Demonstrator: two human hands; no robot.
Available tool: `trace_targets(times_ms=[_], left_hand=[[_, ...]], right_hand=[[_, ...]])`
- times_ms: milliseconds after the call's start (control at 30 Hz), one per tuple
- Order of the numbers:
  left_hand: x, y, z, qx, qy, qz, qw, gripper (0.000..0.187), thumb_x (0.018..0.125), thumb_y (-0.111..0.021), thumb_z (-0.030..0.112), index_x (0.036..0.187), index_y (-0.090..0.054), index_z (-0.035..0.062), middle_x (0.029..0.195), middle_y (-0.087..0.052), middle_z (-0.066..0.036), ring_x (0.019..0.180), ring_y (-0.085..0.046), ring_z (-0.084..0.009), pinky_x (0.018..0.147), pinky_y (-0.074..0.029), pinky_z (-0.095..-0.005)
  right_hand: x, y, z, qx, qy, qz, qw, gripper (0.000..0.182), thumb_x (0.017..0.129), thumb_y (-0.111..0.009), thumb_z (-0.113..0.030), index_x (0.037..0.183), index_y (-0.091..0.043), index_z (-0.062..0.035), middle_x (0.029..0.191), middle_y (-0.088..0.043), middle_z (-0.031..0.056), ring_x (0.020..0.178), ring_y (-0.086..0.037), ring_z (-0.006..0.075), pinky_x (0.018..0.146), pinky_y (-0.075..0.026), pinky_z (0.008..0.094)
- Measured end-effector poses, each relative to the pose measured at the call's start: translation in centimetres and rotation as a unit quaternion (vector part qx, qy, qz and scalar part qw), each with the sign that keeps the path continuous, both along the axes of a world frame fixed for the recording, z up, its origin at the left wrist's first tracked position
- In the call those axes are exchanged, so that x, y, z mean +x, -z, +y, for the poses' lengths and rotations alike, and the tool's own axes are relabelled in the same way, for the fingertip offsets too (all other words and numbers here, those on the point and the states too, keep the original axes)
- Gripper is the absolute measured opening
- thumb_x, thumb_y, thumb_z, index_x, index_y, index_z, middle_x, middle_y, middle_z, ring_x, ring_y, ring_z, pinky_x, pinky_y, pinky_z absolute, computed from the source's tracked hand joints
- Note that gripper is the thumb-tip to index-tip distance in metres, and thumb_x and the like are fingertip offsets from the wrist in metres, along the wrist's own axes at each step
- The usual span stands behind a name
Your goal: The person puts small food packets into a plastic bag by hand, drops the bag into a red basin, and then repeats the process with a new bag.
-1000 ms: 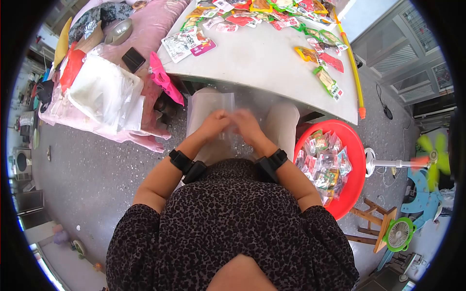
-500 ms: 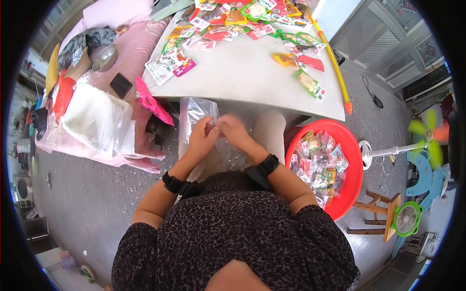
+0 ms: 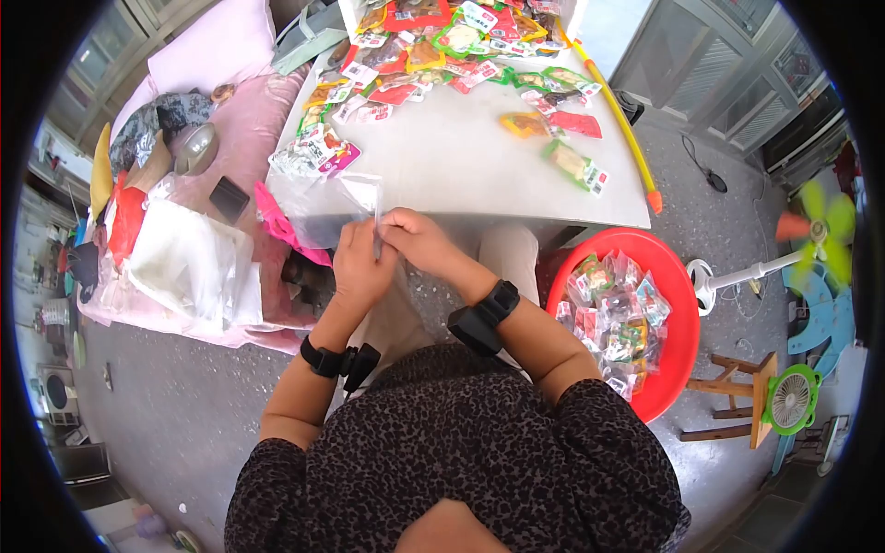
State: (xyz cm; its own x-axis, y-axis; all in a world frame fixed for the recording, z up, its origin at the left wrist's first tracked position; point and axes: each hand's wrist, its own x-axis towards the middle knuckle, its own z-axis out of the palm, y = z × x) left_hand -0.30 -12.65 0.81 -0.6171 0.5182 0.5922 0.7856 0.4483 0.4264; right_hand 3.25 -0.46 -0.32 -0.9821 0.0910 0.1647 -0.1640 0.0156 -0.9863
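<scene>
I can't read the small packets' (image 3: pixel 425 57) lettering; the hands (image 3: pixel 359 265) (image 3: pixel 419 241) hide part of the clear bag (image 3: pixel 341 198); the top edge cuts the pillow (image 3: pixel 212 41).

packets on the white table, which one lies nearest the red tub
The green-edged packet at the table's front right. It lies closer to the red tub than any other; the orange packet and red packet are just behind it.

Your bag (image 3: pixel 323 198): thin clear plastic, glossy, creased. Packets (image 3: pixel 426 55): printed plastic film, shiny. Table (image 3: pixel 452 157) before you: smooth, low sheen. Tub (image 3: pixel 681 350): smooth plastic, glossy. Your top (image 3: pixel 452 433): matt cloth. Bed cover (image 3: pixel 247 124): wrinkled cloth, matt. Stool (image 3: pixel 764 401): wood, smooth-looking.
</scene>
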Motion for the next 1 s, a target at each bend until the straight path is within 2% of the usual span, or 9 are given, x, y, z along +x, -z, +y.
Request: trace_targets(times_ms=[200,300,400,500,600,700,833,933,1000], left_hand=[[-2.4,-1.3,0.4,-0.006,0.057,-0.025,0.998,0.030,0.066,-0.055,0.009,0.094,-0.050,-0.0006,0.083,-0.051,-0.016,0.071,-0.051,-0.0303,0.063,-0.043,-0.0358],[-2.4,-1.8,1.9,-0.013,0.053,0.023,0.998,0.030,0.066,-0.054,0.007,0.094,-0.050,-0.0013,0.083,-0.052,-0.016,0.070,-0.051,-0.0300,0.060,-0.043,-0.0347],[-2.5,-1.0,2.6,-0.027,0.049,0.009,0.998,0.029,0.068,-0.055,0.008,0.094,-0.050,-0.0024,0.081,-0.053,-0.015,0.068,-0.052,-0.0274,0.059,-0.043,-0.0326],[-3.1,0.1,2.6,0.014,0.084,-0.156,0.984,0.030,0.070,-0.055,0.010,0.096,-0.049,-0.0017,0.077,-0.053,-0.015,0.069,-0.053,-0.0246,0.059,-0.043,-0.0310],[-4.1,2.1,2.9,0.054,0.105,-0.368,0.922,0.026,0.072,-0.054,0.010,0.096,-0.050,-0.0002,0.074,-0.053,-0.014,0.064,-0.053,-0.0223,0.058,-0.042,-0.0303],[-4.0,1.8,3.2,0.077,0.086,-0.371,0.921,0.019,0.073,-0.050,0.008,0.091,-0.052,0.0008,0.072,-0.054,-0.013,0.059,-0.052,-0.0230,0.055,-0.042,-0.0302],[-5.8,1.6,3.0,0.026,0.059,-0.051,0.997,0.014,0.071,-0.049,0.006,0.082,-0.053,0.0007,0.069,-0.052,-0.013,0.056,-0.051,-0.0269,0.052,-0.042,-0.0329],[-6.2,-2.7,3.3,-0.044,-0.001,0.146,0.988,0.013,0.064,-0.052,0.007,0.076,-0.053,0.0029,0.063,-0.048,-0.011,0.057,-0.050,-0.0278,0.051,-0.040,-0.0369],[-6.4,-4.1,4.2,-0.062,0.013,0.203,0.977,0.011,0.063,-0.053,0.007,0.073,-0.051,0.0040,0.062,-0.047,-0.010,0.057,-0.050,-0.0262,0.050,-0.040,-0.0360]], right_hand=[[-2.0,0.5,1.0,-0.122,0.038,0.000,0.992,0.008,0.080,-0.045,-0.008,0.078,-0.050,-0.0014,0.071,-0.050,0.0004,0.065,-0.046,0.0066,0.058,-0.039,0.0199],[-2.4,0.5,1.6,-0.081,0.032,-0.001,0.996,0.008,0.080,-0.045,-0.008,0.079,-0.050,-0.0011,0.072,-0.051,0.0009,0.067,-0.048,0.0073,0.059,-0.040,0.0201],[-2.5,0.3,2.0,-0.061,0.063,-0.002,0.996,0.008,0.077,-0.046,-0.007,0.075,-0.050,-0.0015,0.068,-0.050,0.0015,0.062,-0.046,0.0073,0.054,-0.039,0.0223],[-2.9,2.0,2.5,-0.150,0.034,-0.002,0.988,0.007,0.077,-0.046,-0.007,0.075,-0.051,-0.0025,0.070,-0.051,0.0020,0.064,-0.047,0.0080,0.055,-0.039,0.0216],[-2.9,2.6,3.6,-0.184,0.033,-0.074,0.980,0.006,0.076,-0.046,-0.008,0.075,-0.051,-0.0036,0.072,-0.053,0.0026,0.067,-0.049,0.0085,0.057,-0.041,0.0218],[-2.4,1.6,3.8,-0.239,0.073,-0.118,0.961,0.005,0.076,-0.047,-0.009,0.074,-0.050,-0.0043,0.073,-0.054,0.0026,0.069,-0.051,0.0090,0.058,-0.043,0.0222],[-2.6,1.8,5.5,-0.213,0.099,-0.145,0.961,0.008,0.075,-0.049,-0.012,0.074,-0.049,-0.0040,0.072,-0.054,0.0026,0.070,-0.052,0.0094,0.057,-0.044,0.0227],[-3.0,1.9,6.3,-0.160,0.131,-0.136,0.969,0.011,0.074,-0.049,-0.014,0.076,-0.049,-0.0037,0.073,-0.054,0.0037,0.070,-0.052,0.0109,0.058,-0.043,0.0232],[-3.3,1.2,6.5,-0.101,0.146,-0.132,0.975,0.014,0.074,-0.047,-0.017,0.077,-0.049,-0.0031,0.075,-0.054,0.0052,0.072,-0.053,0.0131,0.060,-0.043,0.0251]])
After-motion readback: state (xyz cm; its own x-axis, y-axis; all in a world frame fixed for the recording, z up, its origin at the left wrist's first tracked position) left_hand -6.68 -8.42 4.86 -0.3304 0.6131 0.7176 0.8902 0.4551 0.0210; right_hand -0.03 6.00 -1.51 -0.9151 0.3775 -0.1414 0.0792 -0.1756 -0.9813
